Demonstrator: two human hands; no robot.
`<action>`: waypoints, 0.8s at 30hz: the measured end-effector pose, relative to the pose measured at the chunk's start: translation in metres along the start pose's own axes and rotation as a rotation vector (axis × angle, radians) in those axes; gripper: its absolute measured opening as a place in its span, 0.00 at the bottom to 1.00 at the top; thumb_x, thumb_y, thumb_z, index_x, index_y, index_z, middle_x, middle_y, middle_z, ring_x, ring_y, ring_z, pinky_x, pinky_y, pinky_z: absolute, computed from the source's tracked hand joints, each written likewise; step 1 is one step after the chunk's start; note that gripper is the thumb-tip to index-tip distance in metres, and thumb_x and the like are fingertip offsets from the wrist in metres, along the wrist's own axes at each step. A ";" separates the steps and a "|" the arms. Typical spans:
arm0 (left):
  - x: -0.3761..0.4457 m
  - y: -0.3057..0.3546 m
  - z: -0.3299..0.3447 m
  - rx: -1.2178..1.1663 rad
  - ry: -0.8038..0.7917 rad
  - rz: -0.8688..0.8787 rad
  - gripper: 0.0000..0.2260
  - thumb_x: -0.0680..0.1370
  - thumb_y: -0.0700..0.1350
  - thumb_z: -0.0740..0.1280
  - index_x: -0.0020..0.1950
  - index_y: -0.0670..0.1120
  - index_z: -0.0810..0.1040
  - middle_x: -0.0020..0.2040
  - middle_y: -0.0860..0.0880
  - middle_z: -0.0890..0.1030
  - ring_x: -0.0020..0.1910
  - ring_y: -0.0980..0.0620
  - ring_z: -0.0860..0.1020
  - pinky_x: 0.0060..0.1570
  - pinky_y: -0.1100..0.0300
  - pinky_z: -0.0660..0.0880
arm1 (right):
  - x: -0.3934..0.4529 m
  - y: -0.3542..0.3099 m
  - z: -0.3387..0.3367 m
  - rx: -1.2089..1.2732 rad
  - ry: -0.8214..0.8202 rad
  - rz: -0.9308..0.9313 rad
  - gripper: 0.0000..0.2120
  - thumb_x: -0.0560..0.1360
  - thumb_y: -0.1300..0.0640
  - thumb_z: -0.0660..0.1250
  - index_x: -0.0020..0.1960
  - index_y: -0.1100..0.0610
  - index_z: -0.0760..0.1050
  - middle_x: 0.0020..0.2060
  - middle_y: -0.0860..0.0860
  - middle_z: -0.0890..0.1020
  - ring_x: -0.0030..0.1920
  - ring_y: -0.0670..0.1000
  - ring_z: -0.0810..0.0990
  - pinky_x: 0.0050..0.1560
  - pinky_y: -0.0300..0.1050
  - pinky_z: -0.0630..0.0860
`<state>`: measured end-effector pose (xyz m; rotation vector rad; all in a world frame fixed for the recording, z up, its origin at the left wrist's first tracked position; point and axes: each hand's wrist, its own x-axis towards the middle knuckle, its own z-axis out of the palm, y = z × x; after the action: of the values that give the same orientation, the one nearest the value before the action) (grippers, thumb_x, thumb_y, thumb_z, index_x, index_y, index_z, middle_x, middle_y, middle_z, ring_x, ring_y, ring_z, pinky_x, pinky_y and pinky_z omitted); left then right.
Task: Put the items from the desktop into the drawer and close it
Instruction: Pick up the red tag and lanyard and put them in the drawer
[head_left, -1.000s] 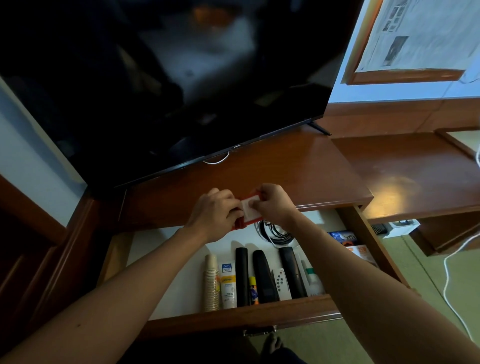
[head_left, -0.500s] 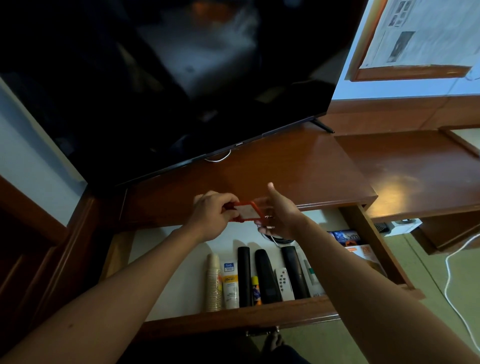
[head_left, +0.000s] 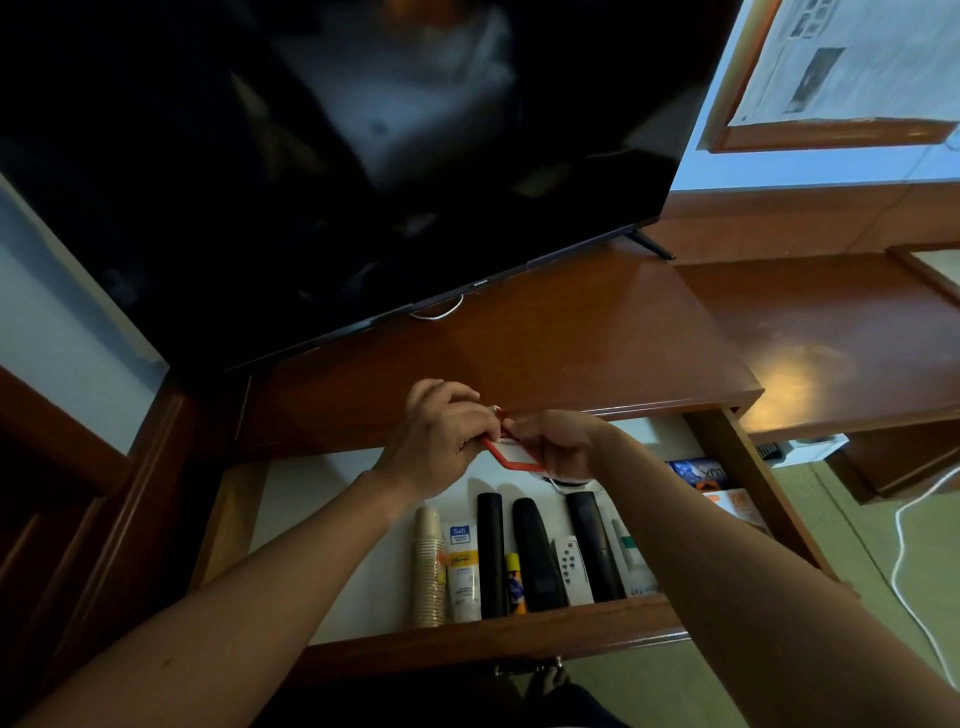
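A: What are the hands doing, at the centre of the frame?

B: Both grip one small red-framed card. The left hand pinches its upper left end with curled fingers; the right hand pinches the other end. Half a second ago the right hand was spread open beside the card; now it has closed on it, and the card has tilted.

A: Where is that in relation to the drawer?

B: Above the back of the open drawer, just under the desktop edge. Lower in the frame lie a stack of paper cups, a cream tube and three dark remotes in a row.

A: So what's left?

B: I judge the card is the last item; the visible desktop holds only the television. Then lowering it in and closing remain.
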<state>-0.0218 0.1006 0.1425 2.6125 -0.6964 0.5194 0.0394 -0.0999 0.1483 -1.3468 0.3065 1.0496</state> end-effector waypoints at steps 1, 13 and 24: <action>0.001 -0.001 0.002 0.010 -0.019 -0.006 0.08 0.72 0.45 0.76 0.50 0.54 0.83 0.52 0.58 0.85 0.61 0.50 0.76 0.60 0.51 0.61 | 0.003 -0.001 0.001 -0.021 0.026 -0.016 0.14 0.80 0.59 0.66 0.64 0.64 0.73 0.49 0.59 0.84 0.46 0.55 0.85 0.46 0.48 0.80; -0.007 -0.040 0.018 -0.038 -0.133 -0.321 0.13 0.79 0.48 0.68 0.63 0.53 0.79 0.67 0.54 0.75 0.69 0.51 0.70 0.67 0.52 0.59 | 0.032 0.005 -0.009 -0.172 0.419 -0.245 0.10 0.76 0.61 0.72 0.55 0.61 0.77 0.48 0.58 0.85 0.45 0.56 0.86 0.43 0.51 0.84; 0.008 -0.103 0.039 0.187 -0.533 -0.739 0.34 0.78 0.72 0.43 0.81 0.61 0.40 0.81 0.49 0.35 0.79 0.42 0.34 0.75 0.36 0.34 | 0.060 0.040 -0.025 -0.839 0.364 -0.181 0.04 0.78 0.60 0.69 0.53 0.56 0.81 0.44 0.52 0.82 0.47 0.53 0.84 0.52 0.51 0.83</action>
<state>0.0494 0.1627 0.0850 2.9298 0.2289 -0.3577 0.0507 -0.1011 0.0722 -2.2824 -0.0116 0.7922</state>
